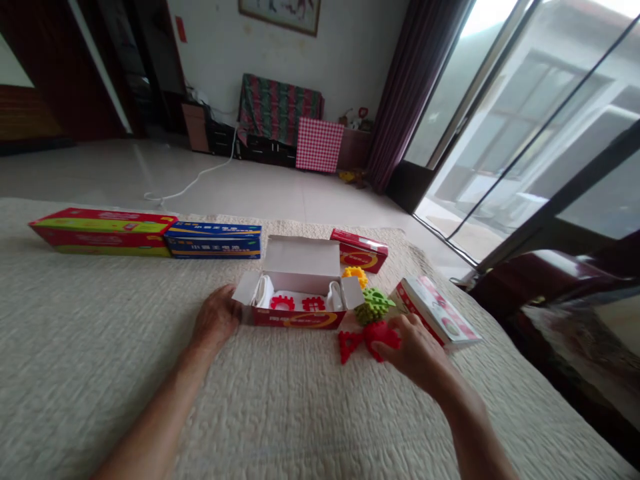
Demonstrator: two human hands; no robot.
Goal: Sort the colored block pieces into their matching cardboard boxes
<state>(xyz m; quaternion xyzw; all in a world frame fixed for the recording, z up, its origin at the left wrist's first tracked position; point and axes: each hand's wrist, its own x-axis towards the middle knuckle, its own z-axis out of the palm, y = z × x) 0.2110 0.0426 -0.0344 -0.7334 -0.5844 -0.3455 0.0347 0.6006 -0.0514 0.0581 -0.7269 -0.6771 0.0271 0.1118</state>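
Note:
An open red cardboard box (295,319) stands in front of me on the cream quilted surface (100,373), lid flap up. Inside lie two red toothed plastic pieces (283,303) and white bags. My left hand (216,317) rests against the box's left end, fingers curled on its flap. My right hand (415,350) is closed on red plastic pieces (383,335) just right of the box. A red star-shaped piece (349,343) lies beside them. Green toothed pieces (374,305) and a yellow one (355,273) sit at the box's right end.
A long red box (100,231) and a blue box (215,240) lie at the far left edge. A small red box (359,250) sits behind the open one. A white and pink box (434,311) lies to the right, near the surface's edge. Tiled floor beyond.

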